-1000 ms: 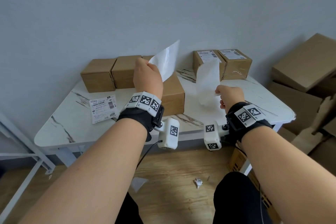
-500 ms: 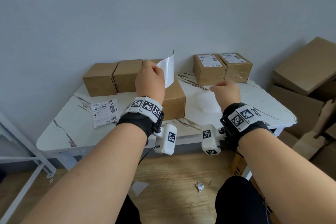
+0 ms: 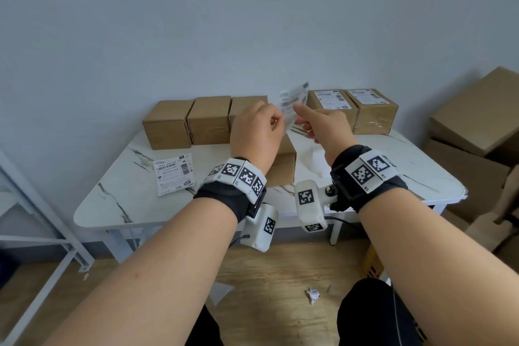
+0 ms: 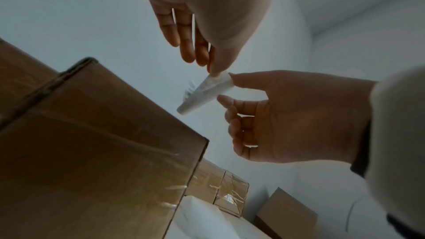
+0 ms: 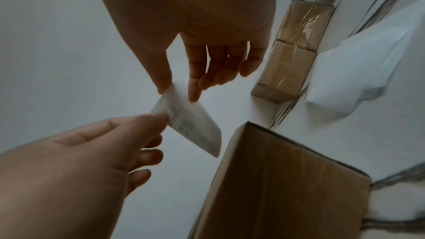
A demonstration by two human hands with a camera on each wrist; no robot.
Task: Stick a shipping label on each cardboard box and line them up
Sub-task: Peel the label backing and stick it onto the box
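Both hands hold one white shipping label [image 3: 293, 100] in the air above a plain cardboard box [image 3: 283, 168] at the middle of the table. My left hand [image 3: 276, 123] pinches its left edge, and my right hand [image 3: 302, 114] pinches the other edge between thumb and forefinger. In the right wrist view the label [image 5: 190, 121] shows blurred print, held above the box [image 5: 276, 188]. Three plain boxes [image 3: 209, 119] stand in a row at the back left. Two labelled boxes [image 3: 351, 105] stand side by side at the back right.
A spare printed label [image 3: 174, 174] lies on the white marble table [image 3: 118, 205] at the left. A white backing sheet [image 3: 317, 157] lies right of the middle box. Large cardboard boxes [image 3: 477, 121] are stacked on the floor at the right; a metal frame [image 3: 42, 219] stands left.
My right hand let the backing sheet fall onto the table and moved left to take the label's other edge. My left hand turned the label so its print faces me.
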